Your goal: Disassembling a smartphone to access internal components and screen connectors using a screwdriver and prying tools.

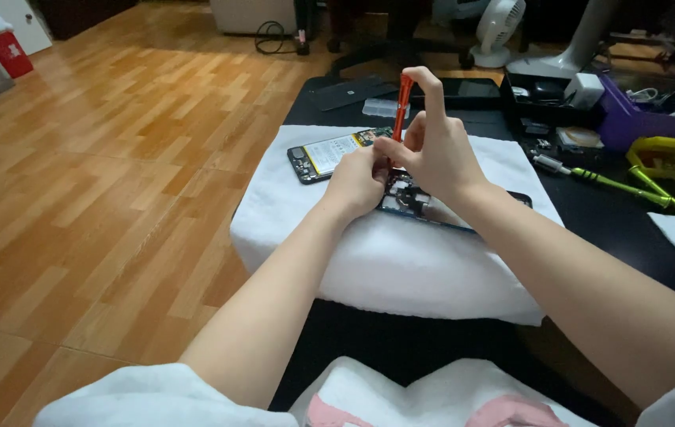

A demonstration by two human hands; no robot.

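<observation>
Wooden flooring surrounds our black table (590, 213), where a white towel (401, 261) holds an opened phone (329, 154). Our right hand (432, 146) pinches an orange screwdriver (402, 107) upright, forefinger capping its top. Our left hand (356, 180), fingers pressed together, steadies the tip over a second dismantled phone (412, 198). Green screwdrivers (630, 188) lie at three o'clock.
</observation>
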